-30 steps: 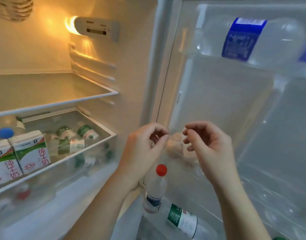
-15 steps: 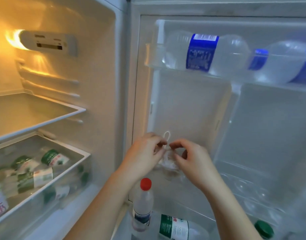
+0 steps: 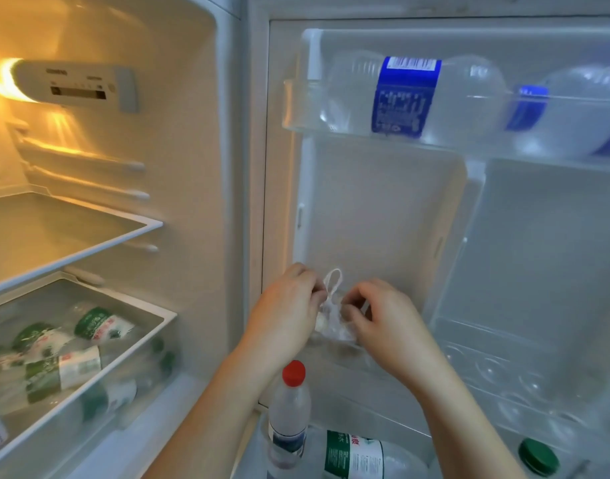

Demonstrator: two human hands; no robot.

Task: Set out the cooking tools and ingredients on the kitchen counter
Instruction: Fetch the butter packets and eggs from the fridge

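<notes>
Head view: open fridge, interior on the L, inside of the door on the R. Both hands meet at the door's middle shelf, w/ a small clear plastic bag (image 3: 333,321) between them. Left hand (image 3: 289,311) pinches the bag's L side just under its knotted white loop, fingers curled in tight. Right hand (image 3: 383,318) grips the bag's R side, fingers bent over it. Bag contents pale and rounded, too blurred to name. Bag sits just above the clear middle door shelf (image 3: 469,354); can't tell if it rests on it.

Top door shelf (image 3: 296,108): big clear water bottle w/ blue label (image 3: 405,96) lying on its side, second similar bottle (image 3: 580,108) beside it to the R.

Bottom door rack: upright clear bottle w/ red cap (image 3: 291,409) just below the left forearm, green-labelled clear bottle (image 3: 355,454) lying beside it, dark green cap (image 3: 538,458) further R.

Fridge interior: lit lamp and control panel (image 3: 77,86) top L, bare glass shelf (image 3: 71,233) under it, then a clear drawer (image 3: 137,344) holding several green-labelled bottles (image 3: 99,326).
</notes>
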